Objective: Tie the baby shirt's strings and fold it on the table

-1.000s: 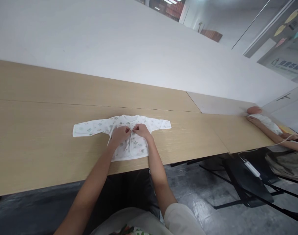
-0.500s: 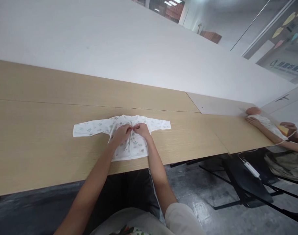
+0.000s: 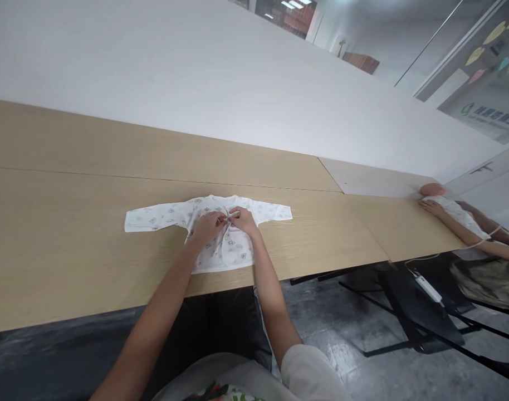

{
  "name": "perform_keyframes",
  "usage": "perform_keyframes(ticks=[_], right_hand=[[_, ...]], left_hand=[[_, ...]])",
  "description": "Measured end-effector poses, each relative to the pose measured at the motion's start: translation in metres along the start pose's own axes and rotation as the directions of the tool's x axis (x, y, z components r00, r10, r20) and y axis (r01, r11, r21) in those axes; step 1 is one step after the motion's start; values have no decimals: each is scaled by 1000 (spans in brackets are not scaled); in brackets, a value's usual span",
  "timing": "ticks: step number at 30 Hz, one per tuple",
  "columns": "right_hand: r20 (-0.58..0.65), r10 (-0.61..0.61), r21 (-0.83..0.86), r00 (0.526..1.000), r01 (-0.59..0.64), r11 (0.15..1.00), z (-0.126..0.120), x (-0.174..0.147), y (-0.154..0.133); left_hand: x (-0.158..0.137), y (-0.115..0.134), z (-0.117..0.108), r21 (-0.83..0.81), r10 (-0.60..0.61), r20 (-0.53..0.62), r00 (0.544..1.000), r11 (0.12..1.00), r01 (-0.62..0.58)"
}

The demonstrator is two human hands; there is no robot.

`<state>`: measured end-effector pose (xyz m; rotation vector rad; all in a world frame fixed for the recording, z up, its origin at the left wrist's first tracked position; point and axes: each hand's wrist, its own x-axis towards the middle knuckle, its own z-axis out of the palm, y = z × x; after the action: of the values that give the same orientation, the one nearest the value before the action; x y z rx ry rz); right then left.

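Observation:
A small white baby shirt (image 3: pixel 236 253) with a scattered print lies face up on the wooden table (image 3: pixel 83 267), its sleeves stretched out to both sides. Over the upper middle of its front, my left hand (image 3: pixel 208 227) pinches the cloth at the front opening. Close beside it, my right hand (image 3: pixel 243 219) pinches the other edge of that opening, lifting it slightly. The fingertips of both hands nearly meet. Whatever fastener lies between them is too small to make out.
A white wall (image 3: pixel 175 72) runs along the table's far side. At the right, another person's hand (image 3: pixel 433 208) rests on a white garment (image 3: pixel 459 214). A black folding chair (image 3: pixel 417 312) with a white power strip (image 3: pixel 429 289) on it stands below the table's edge.
My right hand has shifted slightly, raising the shirt's front edge so the opening gapes a little more. The other person's far hand has moved, and the yellow item there no longer shows.

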<state>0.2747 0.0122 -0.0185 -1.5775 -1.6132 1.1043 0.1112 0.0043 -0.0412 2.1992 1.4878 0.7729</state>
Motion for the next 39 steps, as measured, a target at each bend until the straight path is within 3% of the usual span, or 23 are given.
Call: perform_keyframes(ticks=[7, 15, 20, 39], right_hand=[[-123, -76, -88, 990, 65, 994, -4, -15, 4], [23, -332, -305, 943, 323, 896, 15, -58, 17], [-6, -416, -354, 909, 387, 851, 21, -69, 22], [-51, -219, -244, 974, 201, 949, 20, -68, 19]], left_hand=[[-10, 5, -9, -17, -44, -40, 998, 999, 44], [-55, 27, -14, 216, -31, 28, 999, 976, 24], [-67, 28, -11, 253, -5, 15, 1000, 967, 1], [-63, 25, -9, 119, 14, 64, 998, 993, -22]])
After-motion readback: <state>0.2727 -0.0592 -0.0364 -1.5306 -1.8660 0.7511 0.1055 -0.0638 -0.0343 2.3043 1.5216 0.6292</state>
